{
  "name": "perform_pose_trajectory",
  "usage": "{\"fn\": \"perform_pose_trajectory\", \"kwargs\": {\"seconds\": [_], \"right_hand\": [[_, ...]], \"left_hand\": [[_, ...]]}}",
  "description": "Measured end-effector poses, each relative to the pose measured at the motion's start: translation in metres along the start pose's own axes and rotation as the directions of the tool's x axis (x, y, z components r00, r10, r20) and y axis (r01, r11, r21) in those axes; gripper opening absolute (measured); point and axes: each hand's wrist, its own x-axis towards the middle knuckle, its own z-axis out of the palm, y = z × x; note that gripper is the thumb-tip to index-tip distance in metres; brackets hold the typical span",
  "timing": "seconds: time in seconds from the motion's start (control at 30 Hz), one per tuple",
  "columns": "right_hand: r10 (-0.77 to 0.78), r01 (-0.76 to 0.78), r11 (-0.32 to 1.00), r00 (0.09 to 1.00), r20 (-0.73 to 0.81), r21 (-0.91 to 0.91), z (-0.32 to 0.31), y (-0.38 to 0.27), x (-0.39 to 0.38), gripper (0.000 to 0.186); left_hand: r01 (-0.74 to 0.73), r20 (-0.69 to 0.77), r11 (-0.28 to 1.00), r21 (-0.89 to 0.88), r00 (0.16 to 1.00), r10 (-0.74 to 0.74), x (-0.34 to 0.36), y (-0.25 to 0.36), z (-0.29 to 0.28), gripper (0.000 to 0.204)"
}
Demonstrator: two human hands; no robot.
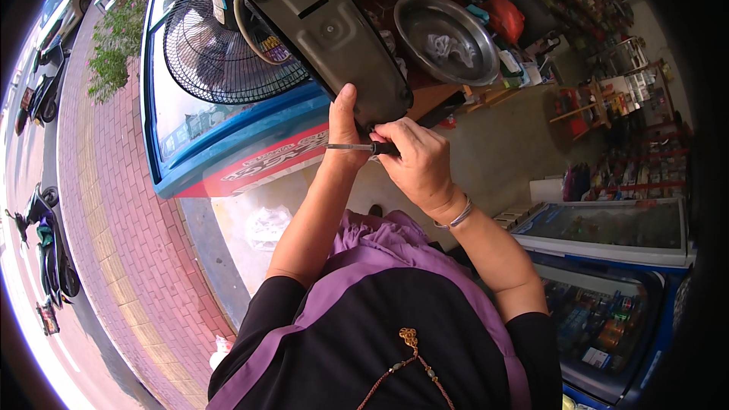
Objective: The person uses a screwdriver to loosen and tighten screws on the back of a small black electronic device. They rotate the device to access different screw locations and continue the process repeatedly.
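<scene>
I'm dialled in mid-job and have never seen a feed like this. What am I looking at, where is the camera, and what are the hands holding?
There is no machine here: this is one wide, curved picture from a camera worn on a person's head, looking down past their chest at their own two bare arms. The left hand steadies the dark grey base of an electric fan that lies tipped over on a blue glass-topped freezer chest. The right hand grips a screwdriver by its dark handle, its metal shaft pointing toward the left hand. A metal bowl sits beyond the fan. Brick pavement runs along the left.
</scene>
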Motion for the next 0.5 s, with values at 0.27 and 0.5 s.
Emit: {"fn": "perform_pose_trajectory", "kwargs": {"seconds": [0.27, 0.5], "right_hand": [[0.202, -0.169, 0.928, 0.977, -0.065, 0.332, -0.019, 0.003, 0.004, 0.025], [0.613, -0.529, 0.706, 0.790, -0.032, 0.470, -0.001, 0.128, 0.002, 0.010]], "left_hand": [[0.025, -0.035, 0.997, 0.070, 0.999, -0.023, -0.007, 0.001, -0.005, 0.073], [-0.024, 0.019, 0.996, 0.087, 1.000, 0.022, -0.014, 0.011, -0.012, 0.084]]}}
